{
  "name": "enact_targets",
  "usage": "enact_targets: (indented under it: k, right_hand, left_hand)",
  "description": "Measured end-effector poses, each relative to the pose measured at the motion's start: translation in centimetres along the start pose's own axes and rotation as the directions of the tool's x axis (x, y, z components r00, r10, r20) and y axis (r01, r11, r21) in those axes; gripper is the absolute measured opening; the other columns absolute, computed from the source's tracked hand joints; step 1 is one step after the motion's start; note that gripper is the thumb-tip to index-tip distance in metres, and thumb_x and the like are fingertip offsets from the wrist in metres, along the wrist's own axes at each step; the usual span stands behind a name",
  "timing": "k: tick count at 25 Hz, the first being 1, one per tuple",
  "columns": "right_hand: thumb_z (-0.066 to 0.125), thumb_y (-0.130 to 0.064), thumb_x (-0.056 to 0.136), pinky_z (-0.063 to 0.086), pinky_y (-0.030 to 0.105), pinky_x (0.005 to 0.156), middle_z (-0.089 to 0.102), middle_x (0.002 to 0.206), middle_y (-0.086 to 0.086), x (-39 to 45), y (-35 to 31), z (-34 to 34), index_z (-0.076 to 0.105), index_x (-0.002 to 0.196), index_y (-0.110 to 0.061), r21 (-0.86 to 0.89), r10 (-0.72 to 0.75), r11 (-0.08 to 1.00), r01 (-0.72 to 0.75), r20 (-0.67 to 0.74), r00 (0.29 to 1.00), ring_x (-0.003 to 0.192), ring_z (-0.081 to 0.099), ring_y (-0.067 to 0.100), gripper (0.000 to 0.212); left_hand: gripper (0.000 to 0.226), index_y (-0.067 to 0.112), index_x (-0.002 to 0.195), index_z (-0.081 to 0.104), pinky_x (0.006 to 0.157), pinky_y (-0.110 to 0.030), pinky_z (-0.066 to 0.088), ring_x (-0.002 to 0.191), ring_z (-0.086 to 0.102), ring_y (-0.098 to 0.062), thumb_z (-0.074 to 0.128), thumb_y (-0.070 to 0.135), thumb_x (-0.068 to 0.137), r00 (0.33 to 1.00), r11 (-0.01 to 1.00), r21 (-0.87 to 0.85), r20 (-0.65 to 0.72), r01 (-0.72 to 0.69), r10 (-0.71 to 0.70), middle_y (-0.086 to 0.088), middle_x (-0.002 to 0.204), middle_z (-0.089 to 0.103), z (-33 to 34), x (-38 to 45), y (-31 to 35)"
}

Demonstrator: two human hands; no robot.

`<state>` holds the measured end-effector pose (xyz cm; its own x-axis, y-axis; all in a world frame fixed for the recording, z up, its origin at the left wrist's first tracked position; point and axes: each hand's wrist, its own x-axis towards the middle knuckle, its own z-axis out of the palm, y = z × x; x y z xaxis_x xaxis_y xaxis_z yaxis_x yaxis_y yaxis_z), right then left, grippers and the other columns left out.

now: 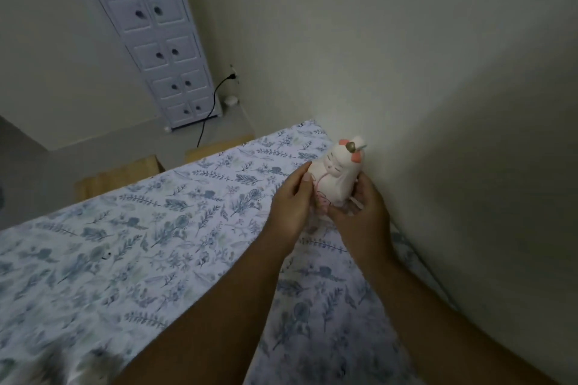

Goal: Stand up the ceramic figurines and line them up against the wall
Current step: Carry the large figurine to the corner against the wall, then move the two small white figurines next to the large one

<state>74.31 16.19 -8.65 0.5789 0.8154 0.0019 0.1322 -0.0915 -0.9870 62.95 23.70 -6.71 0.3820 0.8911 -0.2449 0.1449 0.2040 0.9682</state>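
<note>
Left hand (289,206) and right hand (359,212) clasp white ceramic figurine (336,176) from both sides — upright, near wall (438,103), over floral tabletop (156,244).

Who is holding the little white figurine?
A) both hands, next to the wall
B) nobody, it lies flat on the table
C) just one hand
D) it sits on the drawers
A: the left hand and right hand both clasp the figurine, upright beside the wall.

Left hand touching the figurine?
Touching. The head view shows the left hand with its thumb pressed on the side of the figurine, no gap; the right hand cups it too.
</note>
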Motion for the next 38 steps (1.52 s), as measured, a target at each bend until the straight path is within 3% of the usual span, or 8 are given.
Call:
enact_targets:
  k: [4,9,15,22,24,29,32,38]
  right_hand:
    - [0.085,-0.014,0.072,0.059,0.045,0.091,0.070,0.119,-0.006,5.1,2.0,0.2,0.060,0.123,-0.033,-0.027,-0.044,0.999,0.042,-0.068,0.997,0.113,0.066,0.011,0.060]
    - [0.087,-0.006,0.071,0.058,0.036,0.092,0.067,0.116,-0.016,6.2,3.6,0.7,0.055,0.113,-0.051,-0.019,-0.068,0.998,0.066,-0.159,0.985,0.114,0.065,0.005,0.069]
    - [0.084,-0.009,0.076,0.054,0.041,0.101,0.059,0.134,-0.004,4.7,4.8,1.3,0.049,0.125,-0.046,0.014,-0.092,0.995,0.096,-0.181,0.979,0.126,0.058,0.009,0.071]
    - [0.074,-0.034,0.087,0.046,0.029,0.106,0.043,0.154,-0.002,0.5,3.7,1.1,0.034,0.150,-0.028,-0.398,-0.073,0.917,0.023,-0.112,0.991,0.135,0.043,-0.002,0.075]
    - [0.067,-0.044,0.089,0.040,0.041,0.112,0.040,0.156,0.002,-3.1,2.8,2.2,0.033,0.151,-0.026,-0.572,-0.061,0.820,-0.013,-0.110,0.992,0.143,0.037,0.014,0.073]
    - [0.058,-0.047,0.094,0.024,0.046,0.121,0.036,0.159,0.000,-12.6,0.9,10.6,0.037,0.151,-0.024,-0.679,-0.043,0.695,0.237,0.289,0.956,0.149,0.027,0.023,0.065]
    - [0.063,-0.041,0.092,0.023,0.045,0.122,0.034,0.160,-0.003,-19.0,-0.1,17.2,0.041,0.149,-0.026,-0.585,-0.028,0.712,0.388,0.528,0.849,0.150,0.025,0.022,0.062]
    - [0.074,-0.027,0.085,0.028,0.044,0.119,0.015,0.165,-0.006,-26.0,-0.4,26.5,0.022,0.155,-0.037,-0.491,0.200,0.779,0.390,0.784,0.587,0.152,0.015,0.018,0.088]
  left_hand:
    - [0.036,0.030,0.138,0.058,0.099,-0.028,0.050,0.121,0.059,-0.010,0.039,0.029,0.107,1.000,1.000,0.001,0.014,0.001,-0.001,0.006,0.135,0.063,1.8,5.9,-0.4]
    - [0.036,0.030,0.137,0.059,0.093,-0.017,0.050,0.117,0.060,-0.004,0.037,0.030,0.108,1.000,1.000,-0.013,0.017,-0.009,0.009,0.008,0.131,0.065,2.7,7.5,-1.0]
    - [0.038,0.030,0.141,0.054,0.110,-0.032,0.042,0.128,0.054,-0.007,0.037,0.035,0.107,0.998,0.998,0.004,0.003,-0.057,0.057,0.007,0.139,0.061,3.2,7.2,-2.7]
    - [0.047,0.026,0.149,0.043,0.108,-0.025,0.029,0.141,0.038,-0.012,0.036,0.043,0.106,0.996,0.973,0.231,-0.081,-0.025,0.045,0.003,0.155,0.044,-1.5,0.8,-2.7]
    - [0.048,0.025,0.150,0.042,0.117,-0.032,0.026,0.146,0.031,-0.013,0.036,0.044,0.106,0.990,0.945,0.323,-0.112,-0.044,0.084,0.003,0.157,0.040,-4.7,-3.4,-3.5]
    - [0.050,0.021,0.152,0.039,0.123,-0.041,0.016,0.151,0.017,-0.014,0.039,0.040,0.106,0.952,0.852,0.522,-0.278,0.040,0.126,0.002,0.160,0.036,-15.6,-15.0,-5.9]
    - [0.053,0.019,0.153,0.036,0.124,-0.041,0.011,0.153,0.011,-0.014,0.041,0.040,0.105,0.908,0.812,0.564,-0.404,0.149,0.114,0.002,0.162,0.032,-22.8,-22.4,-7.4]
    - [0.088,0.019,0.158,0.013,0.122,-0.044,0.013,0.154,0.003,-0.025,0.062,0.039,0.088,0.835,0.774,0.515,-0.549,0.369,-0.032,-0.006,0.167,0.012,-32.8,-29.7,-11.6]
